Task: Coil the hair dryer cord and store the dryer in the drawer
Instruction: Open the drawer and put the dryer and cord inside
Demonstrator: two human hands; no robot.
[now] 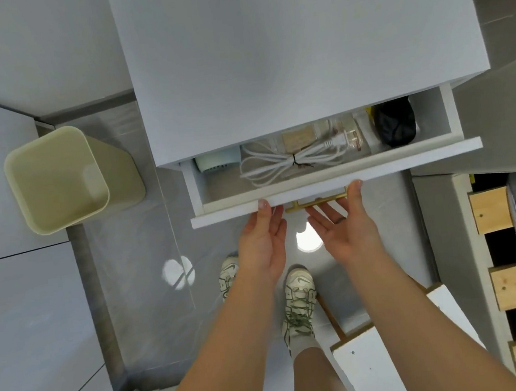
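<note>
Now my left hand (pixel 262 236) and right hand (pixel 344 224) are flat and open, gripping nothing, with thumbs on the front edge of the drawer (pixel 404 157) either side of its brass handle (pixel 317 200). Inside the drawer, at its left end, lies the hair dryer (pixel 217 164), its tied cord (pixel 291 162) mid-drawer. It looks like light, hard, smooth plastic, so I'd lift the body, never the limp cord.

Cabinet (pixel 299 49) overhangs the drawer (pixel 337 182); coiled cord (pixel 285 162) seemingly crowds its opening.
</note>
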